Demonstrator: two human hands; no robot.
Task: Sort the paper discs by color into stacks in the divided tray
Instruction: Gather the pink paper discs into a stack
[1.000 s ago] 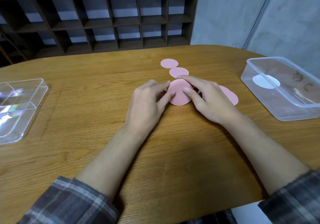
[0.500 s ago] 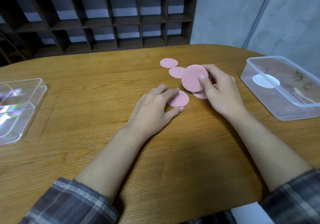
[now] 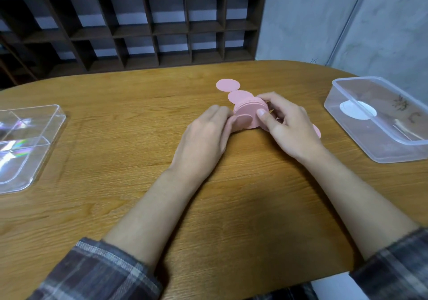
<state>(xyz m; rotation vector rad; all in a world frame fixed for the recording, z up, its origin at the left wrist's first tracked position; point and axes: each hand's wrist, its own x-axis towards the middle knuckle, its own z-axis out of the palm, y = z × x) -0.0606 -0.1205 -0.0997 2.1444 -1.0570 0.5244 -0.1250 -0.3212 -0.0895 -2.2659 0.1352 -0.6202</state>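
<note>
Pink disc stack (image 3: 249, 115), 1 tilted bundle, is held just above the middle of the wooden table (image 3: 115, 207) between 2 hands. The right hand (image 3: 289, 128) grips its right side, thumb on the near face and fingers curled over the far edge. The left hand (image 3: 205, 137) pinches its left edge. 2 loose pink discs (image 3: 228, 85) lie flat just beyond the stack, touching each other. 1 more pink disc (image 3: 317, 131) peeks out right of the right hand. 1 white disc (image 3: 357, 110) lies inside 1 clear plastic box (image 3: 393, 151) at the right. 1 divided tray (image 3: 34, 172) sits at the left edge, well apart from the discs.
</note>
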